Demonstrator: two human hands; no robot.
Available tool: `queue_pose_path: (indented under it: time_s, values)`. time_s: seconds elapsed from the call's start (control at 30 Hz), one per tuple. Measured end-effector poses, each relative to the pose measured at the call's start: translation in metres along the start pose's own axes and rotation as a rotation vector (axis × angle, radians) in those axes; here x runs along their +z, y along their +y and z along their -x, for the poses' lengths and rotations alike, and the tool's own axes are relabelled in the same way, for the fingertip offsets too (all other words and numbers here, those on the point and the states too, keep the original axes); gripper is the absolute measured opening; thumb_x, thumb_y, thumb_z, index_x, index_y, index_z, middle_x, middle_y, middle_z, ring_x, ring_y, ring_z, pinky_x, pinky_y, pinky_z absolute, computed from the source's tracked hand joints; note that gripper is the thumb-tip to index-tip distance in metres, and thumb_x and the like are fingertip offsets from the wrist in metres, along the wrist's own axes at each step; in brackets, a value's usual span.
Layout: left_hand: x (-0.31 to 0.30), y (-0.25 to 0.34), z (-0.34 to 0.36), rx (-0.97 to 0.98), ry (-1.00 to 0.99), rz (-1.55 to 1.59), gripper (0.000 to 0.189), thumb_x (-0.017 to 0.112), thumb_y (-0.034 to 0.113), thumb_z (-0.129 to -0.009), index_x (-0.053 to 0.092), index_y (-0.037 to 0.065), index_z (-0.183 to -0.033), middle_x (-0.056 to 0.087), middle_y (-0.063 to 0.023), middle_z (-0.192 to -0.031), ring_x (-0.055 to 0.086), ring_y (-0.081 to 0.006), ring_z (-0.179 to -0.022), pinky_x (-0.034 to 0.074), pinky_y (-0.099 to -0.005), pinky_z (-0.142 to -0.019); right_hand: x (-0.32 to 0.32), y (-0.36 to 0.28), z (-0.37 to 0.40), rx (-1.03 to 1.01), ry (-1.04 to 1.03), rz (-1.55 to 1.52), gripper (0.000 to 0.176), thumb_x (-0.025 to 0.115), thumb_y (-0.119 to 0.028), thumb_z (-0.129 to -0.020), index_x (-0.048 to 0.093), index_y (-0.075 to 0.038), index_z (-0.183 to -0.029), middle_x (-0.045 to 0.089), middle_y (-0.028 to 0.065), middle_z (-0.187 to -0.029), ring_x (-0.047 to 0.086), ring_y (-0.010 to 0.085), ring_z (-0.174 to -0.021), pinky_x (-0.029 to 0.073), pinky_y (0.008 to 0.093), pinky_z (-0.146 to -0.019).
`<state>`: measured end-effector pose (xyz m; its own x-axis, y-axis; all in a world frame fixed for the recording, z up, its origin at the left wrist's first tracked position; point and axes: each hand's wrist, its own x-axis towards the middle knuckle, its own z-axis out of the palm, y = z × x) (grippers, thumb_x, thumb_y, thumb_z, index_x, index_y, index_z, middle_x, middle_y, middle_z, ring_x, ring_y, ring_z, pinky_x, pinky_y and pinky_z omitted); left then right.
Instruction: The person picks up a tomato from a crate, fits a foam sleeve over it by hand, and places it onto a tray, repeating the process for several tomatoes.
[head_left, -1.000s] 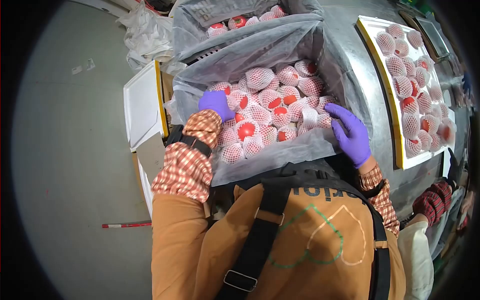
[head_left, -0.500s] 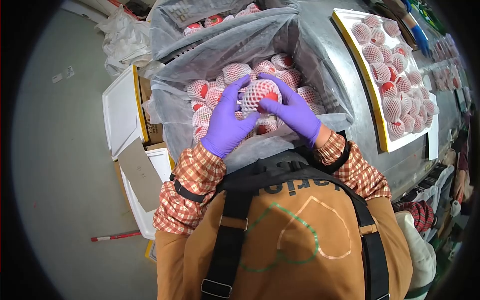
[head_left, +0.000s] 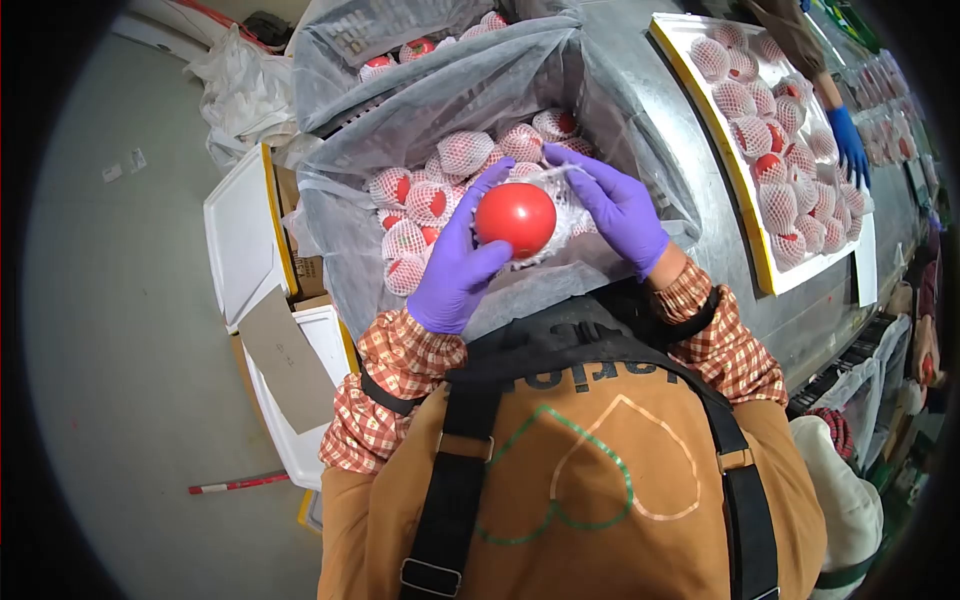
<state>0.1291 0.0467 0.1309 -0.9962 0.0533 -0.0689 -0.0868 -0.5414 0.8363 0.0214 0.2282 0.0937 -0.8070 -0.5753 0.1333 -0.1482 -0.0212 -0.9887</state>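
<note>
A smooth red fruit [head_left: 516, 218], bare of its net, sits in my purple-gloved left hand [head_left: 455, 262], with fingers and thumb around its left side. My right hand [head_left: 617, 212], also gloved, pinches a white foam net [head_left: 567, 188] at the fruit's right. Part of the net lies behind and under the fruit. Both hands are above a crate lined with translucent grey plastic [head_left: 350, 155], where several net-wrapped red fruits [head_left: 465, 152] lie.
Behind is a second lined crate [head_left: 330, 70]. On the metal table [head_left: 700, 180] at right, a white tray [head_left: 765, 270] holds several netted fruits, with another person's blue-gloved hand [head_left: 848, 140] beside it. White boxes [head_left: 240, 235] stand at left.
The net has come off the fruit, which now shows bare red in my left hand. My right hand has moved right with the net. The other person's blue-gloved hand has come lower beside the tray.
</note>
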Motion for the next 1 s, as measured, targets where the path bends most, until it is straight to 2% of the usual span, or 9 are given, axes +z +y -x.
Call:
queue_pose_path:
  time_s: [0.1,0.17,0.3,0.33,0.43,0.63,0.7,0.73,1.0]
  values:
    - [0.004,0.002,0.005,0.004,-0.006,0.408,0.082,0.067,0.029,-0.083,0.023,0.005,-0.148,0.04,-0.0108,-0.141,0.046,-0.0251,-0.127,0.039,-0.0367,-0.105,-0.026,0.008,0.011,0.159,-0.075,0.124,0.036,0.053,-0.025,-0.097,0.056,-0.003,-0.126,0.065,0.0098,-0.111,0.063,0.0137,-0.096,0.05,0.0269,-0.082]
    - [0.004,0.0,0.003,0.028,-0.024,0.457,0.076,0.062,0.037,-0.087,0.026,0.005,-0.146,0.037,-0.0096,-0.144,0.045,-0.0251,-0.129,0.038,-0.0378,-0.107,-0.033,0.001,0.015,0.508,-0.143,-0.318,0.041,0.052,-0.029,-0.097,0.055,0.0,-0.126,0.064,0.0113,-0.111,0.064,0.0154,-0.091,0.052,0.0281,-0.078]
    - [-0.002,-0.012,0.001,-0.062,0.077,0.619,0.077,0.057,0.05,-0.087,0.031,0.004,-0.142,0.04,-0.0138,-0.142,0.041,-0.0305,-0.131,0.031,-0.0513,-0.11,-0.015,-0.02,0.028,0.027,-0.227,-0.915,0.038,0.045,-0.024,-0.1,0.047,0.001,-0.129,0.056,0.011,-0.126,0.054,0.0226,-0.118,0.044,0.0359,-0.101]
    - [0.001,-0.014,0.0,-0.073,0.132,0.594,0.076,0.054,0.056,-0.088,0.035,0.003,-0.14,0.04,-0.0153,-0.142,0.041,-0.0316,-0.13,0.031,-0.0528,-0.109,-0.019,-0.015,0.024,0.319,-0.244,-1.336,0.038,0.046,-0.02,-0.099,0.045,-0.001,-0.132,0.053,0.0119,-0.131,0.052,0.0236,-0.12,0.043,0.0362,-0.104]
    - [-0.003,-0.024,-0.005,-0.16,0.168,0.72,0.077,0.052,0.062,-0.087,0.04,0.003,-0.135,0.041,-0.0175,-0.141,0.041,-0.0334,-0.13,0.034,-0.0561,-0.106,-0.012,-0.003,0.032,0.328,-0.16,-1.38,0.041,0.047,-0.018,-0.098,0.041,-0.001,-0.135,0.05,0.0123,-0.134,0.053,0.0242,-0.12,0.043,0.0386,-0.104]
    - [-0.005,-0.011,0.001,-0.252,0.156,0.667,0.076,0.049,0.059,-0.09,0.037,0.0,-0.136,0.043,-0.0212,-0.137,0.046,-0.0393,-0.124,0.048,-0.0496,-0.095,-0.018,-0.008,0.035,0.263,-0.14,-1.292,0.053,0.054,-0.004,-0.087,0.037,0.001,-0.137,0.05,0.0127,-0.134,0.051,0.022,-0.122,0.044,0.0329,-0.103]
    - [-0.013,-0.015,0.0,-0.2,0.114,0.597,0.071,0.052,0.052,-0.091,0.036,0.0,-0.137,0.043,-0.0215,-0.137,0.048,-0.039,-0.122,0.051,-0.0451,-0.091,-0.019,-0.002,0.037,-0.259,0.099,-0.248,0.055,0.053,0.003,-0.083,0.039,0.001,-0.135,0.051,0.013,-0.131,0.056,0.0214,-0.115,0.045,0.0291,-0.1]
    - [-0.015,-0.018,-0.001,-0.146,0.071,0.525,0.067,0.055,0.045,-0.093,0.035,0.0,-0.138,0.043,-0.0218,-0.137,0.05,-0.0387,-0.12,0.053,-0.0406,-0.088,-0.031,-0.007,0.036,0.13,0.134,-0.827,0.053,0.049,0.004,-0.082,0.041,0.001,-0.133,0.054,0.0126,-0.127,0.057,0.0207,-0.112,0.045,0.029,-0.099]
    - [0.002,-0.021,-0.004,0.016,0.237,-0.185,0.066,0.07,0.004,-0.081,0.035,0.002,-0.138,0.049,-0.0133,-0.13,0.055,-0.0241,-0.114,0.052,-0.0307,-0.088,-0.011,-0.016,0.041,0.07,0.228,-0.226,0.048,0.045,0.005,-0.086,0.044,0.003,-0.134,0.054,0.0099,-0.129,0.052,0.0168,-0.117,0.038,0.0296,-0.102]
